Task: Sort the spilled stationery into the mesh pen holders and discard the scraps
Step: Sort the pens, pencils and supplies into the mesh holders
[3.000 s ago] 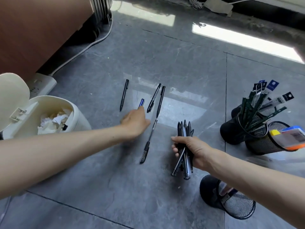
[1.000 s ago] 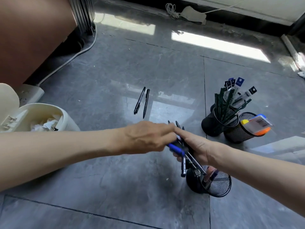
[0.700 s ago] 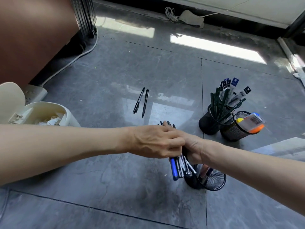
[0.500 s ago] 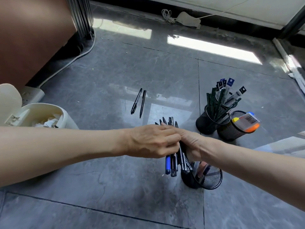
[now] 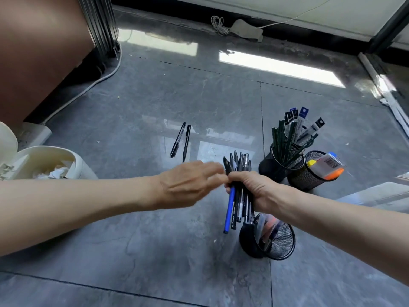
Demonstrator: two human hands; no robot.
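My right hand (image 5: 252, 189) grips an upright bundle of pens (image 5: 238, 200), black ones and a blue one, above a black mesh holder (image 5: 281, 242) lying tilted on the floor. My left hand (image 5: 190, 182) is just left of the bundle, blurred, fingers loose and holding nothing. Two black pens (image 5: 181, 140) lie side by side on the grey floor farther back. Two upright mesh holders stand at the right: one (image 5: 276, 165) full of green pencils and refill packs, the other (image 5: 309, 176) holding a packet of highlighters.
A cream bin (image 5: 55, 162) with crumpled paper inside sits open at the left. A brown cabinet (image 5: 37, 47) and a white cable (image 5: 88, 85) lie behind it, with a power strip (image 5: 33, 131) beside the bin. Glossy grey tiles stretch ahead.
My left hand gathered pens from the floor, added them to the bundle in my right hand, and has now let go and drawn slightly left. The bundle now stands upright.
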